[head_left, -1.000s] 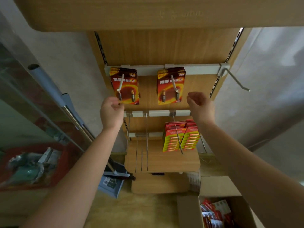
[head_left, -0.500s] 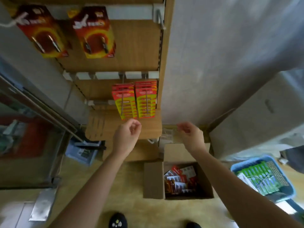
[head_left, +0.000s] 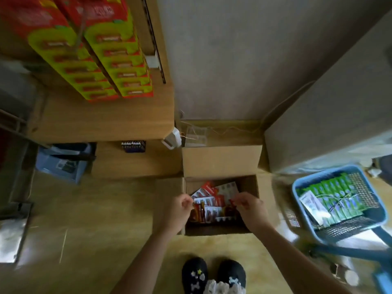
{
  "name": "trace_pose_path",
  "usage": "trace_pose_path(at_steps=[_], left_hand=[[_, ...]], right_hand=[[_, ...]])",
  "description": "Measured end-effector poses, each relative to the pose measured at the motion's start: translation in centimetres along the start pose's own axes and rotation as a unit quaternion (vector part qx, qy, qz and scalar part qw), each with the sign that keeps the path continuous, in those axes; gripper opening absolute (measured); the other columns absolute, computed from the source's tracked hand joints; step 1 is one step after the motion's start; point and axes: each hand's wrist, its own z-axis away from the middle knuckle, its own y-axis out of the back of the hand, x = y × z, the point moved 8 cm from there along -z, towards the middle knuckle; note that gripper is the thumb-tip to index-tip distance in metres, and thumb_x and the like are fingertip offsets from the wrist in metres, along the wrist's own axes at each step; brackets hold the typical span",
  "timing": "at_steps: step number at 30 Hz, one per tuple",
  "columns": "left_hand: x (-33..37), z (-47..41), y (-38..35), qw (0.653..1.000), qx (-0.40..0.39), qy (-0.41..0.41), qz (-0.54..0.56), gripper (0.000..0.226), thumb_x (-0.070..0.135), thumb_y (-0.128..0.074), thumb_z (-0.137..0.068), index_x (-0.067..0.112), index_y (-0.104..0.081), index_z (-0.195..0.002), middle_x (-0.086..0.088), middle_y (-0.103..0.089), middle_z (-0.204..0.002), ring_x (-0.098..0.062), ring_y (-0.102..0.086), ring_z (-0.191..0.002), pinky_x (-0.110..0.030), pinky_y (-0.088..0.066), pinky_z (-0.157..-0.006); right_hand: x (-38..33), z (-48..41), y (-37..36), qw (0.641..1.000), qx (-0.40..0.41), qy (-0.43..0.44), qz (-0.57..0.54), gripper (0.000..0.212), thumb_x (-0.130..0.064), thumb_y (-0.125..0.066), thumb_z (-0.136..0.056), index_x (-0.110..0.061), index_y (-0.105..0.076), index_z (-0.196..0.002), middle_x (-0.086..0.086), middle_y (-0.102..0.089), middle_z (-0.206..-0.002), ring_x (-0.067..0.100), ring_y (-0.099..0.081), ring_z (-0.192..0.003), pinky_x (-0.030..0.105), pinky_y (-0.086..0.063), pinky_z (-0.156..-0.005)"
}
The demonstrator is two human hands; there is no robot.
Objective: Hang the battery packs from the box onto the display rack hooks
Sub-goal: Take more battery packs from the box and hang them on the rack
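Note:
An open cardboard box stands on the floor at my feet, holding several red and white battery packs. My left hand hovers over the box's left edge, fingers curled, fingertips at a white pack. My right hand is over the box's right side, thumb and forefinger pinched close at a red pack's corner; blur hides whether it grips. At the upper left, two rows of red and green packs hang on the display rack hooks above the wooden base shelf.
A blue basket of green packs sits on the floor to the right of the box. A blue dustpan lies under the rack at the left. A large grey block stands at the right. My dark slippers are just below the box.
My view has swung down from the rack to the floor box. Both hands have dropped from the hooks down into the box opening.

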Motion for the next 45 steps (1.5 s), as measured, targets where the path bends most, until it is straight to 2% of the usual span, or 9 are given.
trace_pose_path(at_steps=[3, 9, 11, 14, 21, 30, 39, 43, 45], left_hand=[[-4.1, -4.6, -5.5, 0.999, -0.021, 0.021, 0.016, 0.016, 0.009, -0.043, -0.095, 0.008, -0.059, -0.099, -0.012, -0.063, -0.106, -0.013, -0.056, -0.09, -0.014, -0.038, -0.063], [-11.8, -14.7, -13.0, 0.999, -0.019, 0.012, -0.046, 0.024, 0.01, -0.037, -0.097, 0.004, -0.058, -0.107, -0.012, -0.064, -0.114, -0.022, -0.059, -0.105, -0.025, -0.043, -0.085], [-13.3, -17.4, -14.5, 0.997, -0.015, 0.0, -0.071, 0.025, 0.012, -0.038, -0.097, 0.006, -0.058, -0.11, -0.01, -0.065, -0.114, -0.022, -0.059, -0.106, -0.026, -0.043, -0.088], [-15.1, -21.0, -16.5, 0.996, -0.021, -0.012, -0.084, 0.024, 0.009, -0.039, -0.094, 0.006, -0.057, -0.11, -0.009, -0.065, -0.112, -0.024, -0.059, -0.106, -0.028, -0.044, -0.089], [-16.4, -24.0, -18.9, 0.994, -0.001, -0.03, -0.106, 0.021, 0.014, -0.044, -0.094, 0.011, -0.062, -0.105, -0.004, -0.066, -0.112, -0.022, -0.06, -0.105, -0.03, -0.045, -0.089], [-17.0, -21.9, -18.4, 0.995, 0.03, -0.004, -0.097, 0.025, 0.003, -0.041, -0.091, 0.008, -0.062, -0.105, -0.009, -0.067, -0.109, -0.023, -0.06, -0.105, -0.03, -0.045, -0.087], [-15.1, -20.0, -29.8, 0.953, -0.221, -0.081, -0.192, 0.033, 0.022, -0.057, -0.089, 0.01, -0.056, -0.119, -0.009, -0.059, -0.124, -0.024, -0.055, -0.115, -0.032, -0.045, -0.094], [-14.7, -20.4, -33.0, 0.895, -0.259, -0.127, -0.341, 0.021, 0.014, -0.057, -0.087, 0.005, -0.059, -0.106, -0.016, -0.06, -0.113, -0.031, -0.057, -0.106, -0.034, -0.044, -0.08], [-14.5, -20.9, -33.0, 0.902, -0.237, -0.126, -0.338, 0.018, 0.01, -0.053, -0.089, 0.005, -0.062, -0.104, -0.016, -0.062, -0.11, -0.031, -0.058, -0.104, -0.035, -0.045, -0.081]], right_hand=[[5.1, -4.0, -5.7, 0.998, -0.044, -0.031, 0.029, 0.024, -0.018, -0.045, -0.094, -0.014, -0.065, -0.107, 0.006, -0.067, -0.106, 0.018, -0.06, -0.086, 0.028, -0.05, -0.076], [12.9, -12.5, -19.0, 0.968, -0.202, -0.019, 0.151, 0.029, -0.021, -0.041, -0.096, -0.007, -0.061, -0.111, 0.013, -0.061, -0.12, 0.027, -0.059, -0.104, 0.031, -0.047, -0.083], [14.7, -15.0, -22.6, 0.953, -0.235, -0.012, 0.192, 0.036, -0.029, -0.043, -0.095, -0.009, -0.056, -0.122, 0.015, -0.056, -0.127, 0.032, -0.054, -0.114, 0.034, -0.046, -0.09], [16.0, -18.1, -27.2, 0.942, -0.268, -0.016, 0.203, 0.048, -0.046, -0.048, -0.09, -0.013, -0.052, -0.124, 0.011, -0.059, -0.123, 0.027, -0.055, -0.112, 0.033, -0.046, -0.089], [17.4, -21.4, -28.0, 0.957, -0.152, -0.047, 0.243, 0.038, -0.019, -0.057, -0.088, -0.01, -0.049, -0.124, 0.009, -0.056, -0.124, 0.025, -0.053, -0.117, 0.033, -0.046, -0.091], [17.3, -19.5, -15.1, 0.99, -0.025, 0.043, 0.13, 0.023, -0.028, -0.055, -0.09, -0.017, -0.053, -0.11, 0.005, -0.064, -0.105, 0.021, -0.062, -0.094, 0.032, -0.053, -0.079], [15.8, -18.3, -9.0, 0.966, 0.087, 0.159, 0.186, 0.029, -0.025, -0.049, -0.093, -0.013, -0.048, -0.12, 0.006, -0.063, -0.112, 0.022, -0.064, -0.094, 0.034, -0.056, -0.079], [16.2, -18.7, -8.5, 0.955, 0.106, 0.192, 0.197, 0.028, -0.023, -0.048, -0.094, -0.012, -0.052, -0.119, 0.005, -0.064, -0.111, 0.019, -0.065, -0.091, 0.03, -0.056, -0.076], [16.5, -18.6, -8.4, 0.955, 0.104, 0.204, 0.187, 0.027, -0.024, -0.047, -0.094, -0.012, -0.053, -0.118, 0.004, -0.064, -0.109, 0.017, -0.065, -0.088, 0.029, -0.057, -0.073]])
